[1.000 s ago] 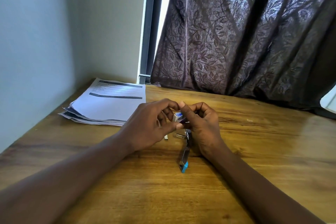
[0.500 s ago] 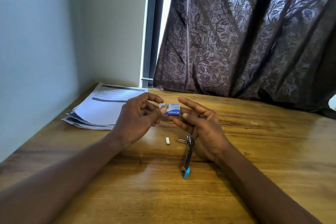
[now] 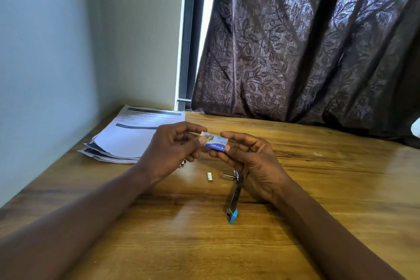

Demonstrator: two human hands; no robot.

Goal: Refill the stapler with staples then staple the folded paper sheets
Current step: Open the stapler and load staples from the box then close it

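Observation:
A small blue and white staple box is held above the wooden table between both hands. My left hand pinches its left end with thumb and fingers. My right hand grips its right end with thumb and fingertips. Below the right hand the metal stapler with a blue end lies opened on the table, its far end partly hidden by the right palm. A short strip of staples lies on the table just left of the stapler. The stack of printed paper sheets lies at the far left, near the wall.
The wooden table meets a pale wall on the left. A dark leaf-patterned curtain hangs along the back edge, beside a window frame. A small pale scrap lies on the right of the table.
The hands have lifted and drawn apart a little. The staple box, earlier tucked between closed fingers, is now turned flat with its label showing.

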